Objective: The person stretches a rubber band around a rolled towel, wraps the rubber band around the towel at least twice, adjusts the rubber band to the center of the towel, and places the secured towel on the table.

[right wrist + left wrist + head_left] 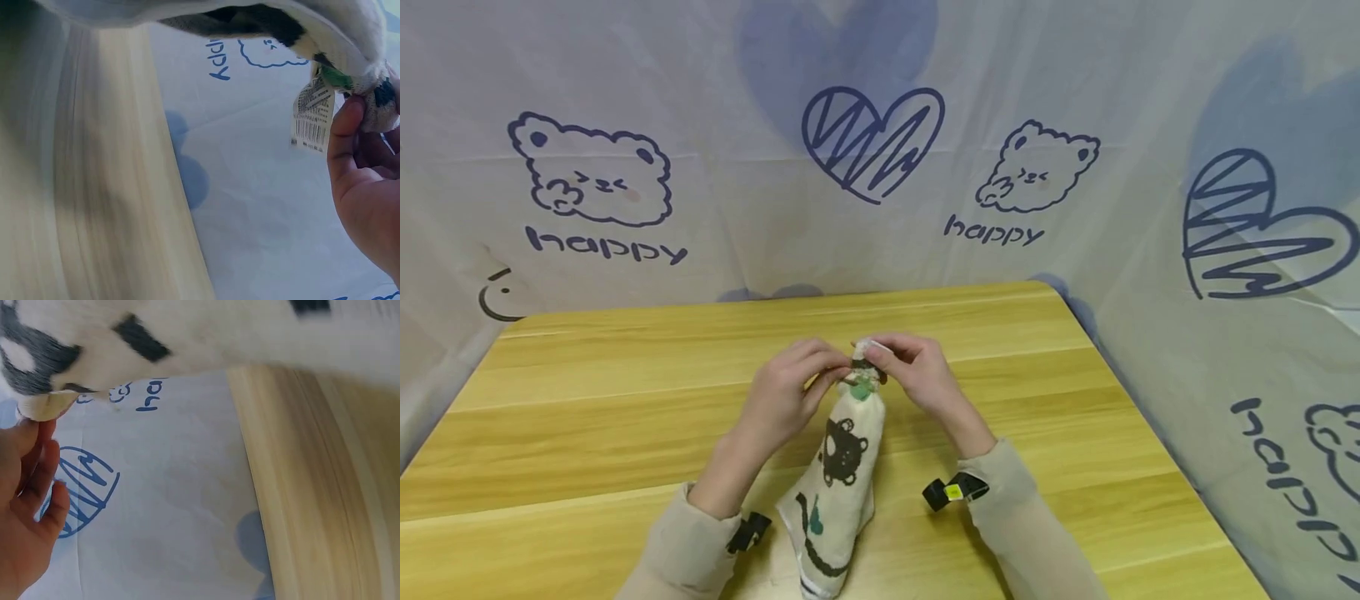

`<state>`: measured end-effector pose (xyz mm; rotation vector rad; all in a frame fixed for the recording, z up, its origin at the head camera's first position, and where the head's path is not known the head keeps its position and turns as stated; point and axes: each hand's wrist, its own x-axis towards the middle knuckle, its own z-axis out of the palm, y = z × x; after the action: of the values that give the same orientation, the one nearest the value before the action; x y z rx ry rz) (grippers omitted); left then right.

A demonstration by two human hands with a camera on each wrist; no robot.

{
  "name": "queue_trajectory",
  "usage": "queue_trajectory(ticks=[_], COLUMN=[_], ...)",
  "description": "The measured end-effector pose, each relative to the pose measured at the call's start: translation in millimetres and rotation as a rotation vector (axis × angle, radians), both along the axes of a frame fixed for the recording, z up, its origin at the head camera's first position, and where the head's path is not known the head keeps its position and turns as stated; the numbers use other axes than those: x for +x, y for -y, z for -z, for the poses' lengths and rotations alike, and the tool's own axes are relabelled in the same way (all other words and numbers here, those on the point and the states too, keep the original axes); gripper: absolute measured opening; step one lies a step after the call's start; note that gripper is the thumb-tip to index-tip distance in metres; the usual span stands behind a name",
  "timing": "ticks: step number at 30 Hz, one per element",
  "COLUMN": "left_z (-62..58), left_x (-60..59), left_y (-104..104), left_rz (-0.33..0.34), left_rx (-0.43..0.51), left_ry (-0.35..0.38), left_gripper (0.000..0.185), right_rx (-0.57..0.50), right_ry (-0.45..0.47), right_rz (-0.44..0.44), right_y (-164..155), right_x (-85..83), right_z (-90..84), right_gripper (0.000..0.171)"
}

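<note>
A cream towel [848,454] with a dark bear print and a green patch hangs between both hands in the head view, its upper end bunched into a narrow neck. My left hand [784,390] pinches that neck from the left with thumb and fingertips. On the other side my right hand [921,371] grips the bunched tip, thumb toward me. The right wrist view shows a white barcode label [312,115] dangling from the towel beside the right thumb. Across the top of the left wrist view the towel [206,337] is close and partly blurred.
Beneath the hands lies a wood-grain table [625,433]. A pale curtain [730,200] printed with hearts, bear faces and the word "happy" surrounds its back and sides. Black wrist cameras [955,492] are strapped over both sleeves.
</note>
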<state>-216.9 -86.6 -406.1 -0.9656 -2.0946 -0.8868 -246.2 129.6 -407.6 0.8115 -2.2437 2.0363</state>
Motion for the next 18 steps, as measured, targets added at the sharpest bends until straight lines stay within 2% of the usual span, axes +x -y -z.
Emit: queue_trajectory(ticks=[5, 8, 10, 13, 18], left_z=[-1.7, -2.6, -2.7, -2.5, -1.8], left_x=[0.7, 3.2, 5.1, 7.0, 7.2], left_y=[-3, -7, -9, -12, -11], left_rz=[-0.027, -0.035, -0.033, 0.011, 0.161], left_rx=[-0.039, -0.047, -0.030, 0.029, 0.192], left_ry=[-0.155, -0.210, -0.214, -0.140, 0.117], left_gripper=[0.012, 0.009, 0.007, 0.007, 0.003], right_rx=[-0.073, -0.125, -0.157, -0.200, -0.208], right_ry=[0.027, 0.046, 0.050, 0.035, -0.046], right_rz=[-0.004, 0.001, -0.007, -0.018, -0.003], right_y=[3, 5, 7, 9, 13], right_x=[2.4, 4.3, 5.4, 7.5, 9.3], right_z=[2.2, 3.7, 4.2, 2.8, 0.5], right_gripper=[0.028, 0.031, 0.031, 0.036, 0.041])
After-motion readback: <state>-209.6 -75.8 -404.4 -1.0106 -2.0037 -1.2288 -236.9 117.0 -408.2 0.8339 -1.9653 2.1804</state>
